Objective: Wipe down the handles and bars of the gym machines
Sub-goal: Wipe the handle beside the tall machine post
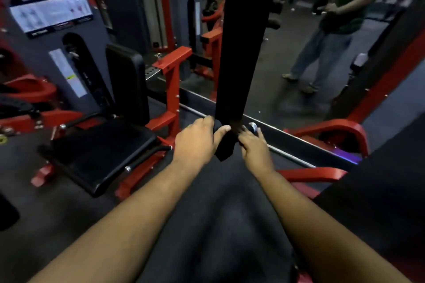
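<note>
A black upright post (241,41) of a gym machine rises in front of me. At its foot my left hand (197,142) grips a black cloth (224,149) pressed against the post, thumb across the cloth. My right hand (253,145) holds the post's lower end from the right, fingers curled next to a chrome knob (252,127). A thin chrome bar (287,156) runs low along the floor behind both hands. The cloth's lower corner hangs between my wrists.
A red-framed machine with black seat (103,151) and grey weight-stack cover (59,53) stands at left. Red frame parts (326,131) lie at right. A person in jeans (322,53) stands at the upper right. Dark rubber floor (218,225) lies beneath me.
</note>
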Motion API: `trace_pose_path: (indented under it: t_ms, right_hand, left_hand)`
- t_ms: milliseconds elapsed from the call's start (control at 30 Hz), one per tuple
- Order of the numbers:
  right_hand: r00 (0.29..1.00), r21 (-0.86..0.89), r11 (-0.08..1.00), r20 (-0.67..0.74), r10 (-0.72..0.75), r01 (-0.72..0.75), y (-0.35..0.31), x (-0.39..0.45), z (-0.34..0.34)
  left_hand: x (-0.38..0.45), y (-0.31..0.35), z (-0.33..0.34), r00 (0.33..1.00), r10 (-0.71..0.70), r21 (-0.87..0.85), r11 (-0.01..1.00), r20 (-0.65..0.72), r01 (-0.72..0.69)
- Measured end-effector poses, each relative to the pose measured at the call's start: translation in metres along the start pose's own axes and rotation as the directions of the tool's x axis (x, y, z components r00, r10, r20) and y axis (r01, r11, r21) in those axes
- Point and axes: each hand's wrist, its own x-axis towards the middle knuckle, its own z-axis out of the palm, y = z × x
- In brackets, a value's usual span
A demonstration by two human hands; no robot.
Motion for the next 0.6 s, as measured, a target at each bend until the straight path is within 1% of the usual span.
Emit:
trace_pose_path:
  t_ms: [67,100,133,200,233,300,333,367,400,433,467,500,533,600]
  right_hand:
    - [0.997,-0.151,0.988,0.076,-0.022,0.033,0.022,0.007,-0.004]
    - [0.997,-0.195,0.981,0.082,0.012,0.004,0.035,0.011,-0.006]
    - [0.995,-0.210,0.976,0.064,0.072,-0.057,0.043,0.013,-0.010]
    - [0.985,-0.122,0.979,0.031,0.167,-0.163,0.044,0.015,-0.007]
    - [0.985,-0.024,0.985,0.028,0.172,-0.172,0.035,0.013,-0.001]
    - [0.995,0.147,0.985,0.056,0.087,-0.095,0.018,0.005,0.012]
    - [0.997,0.168,0.986,0.079,0.009,-0.022,0.015,0.002,0.014]
    - [0.993,0.130,0.990,0.096,-0.063,0.050,0.019,0.003,0.012]
    - [0.988,0.057,0.993,0.102,-0.113,0.108,0.030,0.007,0.007]
    - [0.990,-0.012,0.994,0.089,-0.106,0.107,0.045,0.015,0.002]
    - [0.997,-0.059,0.997,0.059,-0.044,0.047,0.059,0.022,-0.002]
    - [0.998,-0.068,0.997,0.040,0.045,-0.042,0.068,0.026,-0.005]
    - [0.994,-0.042,0.994,0.022,0.103,-0.102,0.069,0.026,-0.008]
    - [0.992,0.104,0.988,-0.028,0.120,-0.116,0.048,0.015,0.002]
  left_hand:
    - [-0.001,0.000,0.001,0.999,0.001,0.031,1.000,-0.033,0.000]
    - [-0.002,0.001,0.002,0.999,0.005,0.044,0.999,-0.044,-0.003]
    - [-0.002,0.002,0.002,0.998,0.013,0.054,0.998,-0.054,-0.010]
    - [-0.004,0.004,0.002,0.997,0.024,0.039,0.999,-0.079,-0.021]
    - [-0.005,0.005,0.002,0.995,0.030,0.030,0.999,-0.095,-0.027]
    - [-0.006,0.005,0.003,0.991,0.032,0.033,0.999,-0.129,-0.028]
    - [-0.007,0.004,0.004,0.989,0.030,0.036,0.999,-0.147,-0.025]
    - [-0.007,0.004,0.005,0.987,0.030,0.038,0.999,-0.158,-0.024]
    - [-0.008,0.004,0.005,0.986,0.029,0.034,0.999,-0.164,-0.023]
    - [-0.008,0.006,0.004,0.985,0.026,0.032,0.999,-0.168,-0.021]
    - [-0.008,0.007,0.004,0.985,0.024,0.028,0.999,-0.169,-0.020]
    - [-0.008,0.008,0.005,0.985,0.025,0.027,0.999,-0.171,-0.021]
    - [-0.008,0.009,0.005,0.984,0.026,0.033,0.999,-0.178,-0.020]
    - [-0.009,0.008,0.007,0.979,0.037,0.055,0.998,-0.198,-0.027]
